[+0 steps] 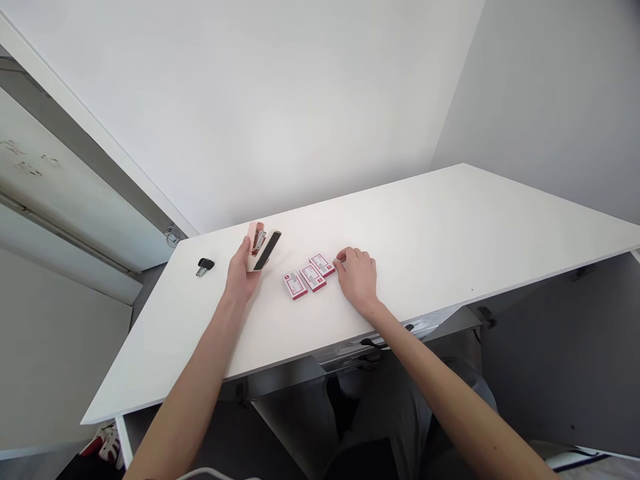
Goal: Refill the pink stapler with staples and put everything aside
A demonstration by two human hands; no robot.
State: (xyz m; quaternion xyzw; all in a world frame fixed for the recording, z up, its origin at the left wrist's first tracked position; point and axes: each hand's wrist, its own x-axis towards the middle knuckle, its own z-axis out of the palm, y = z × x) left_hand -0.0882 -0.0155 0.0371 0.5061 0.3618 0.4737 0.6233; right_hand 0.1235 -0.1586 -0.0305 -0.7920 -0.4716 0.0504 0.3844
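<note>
L hand [243, 270] closed round opened stapler [261, 245]: prob. rigid, hinged, hold by body. R hand [357, 275] half-curled, fingertips touching staple box [323, 265]: prob. light, pinch sides.

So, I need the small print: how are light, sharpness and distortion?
Head view: soft even light, faint shadows by the left hand, its opened pink stapler and the right hand; no glare on the white desk; wide-angle stretch at edges; print on three small red-and-white boxes unreadable.
</note>
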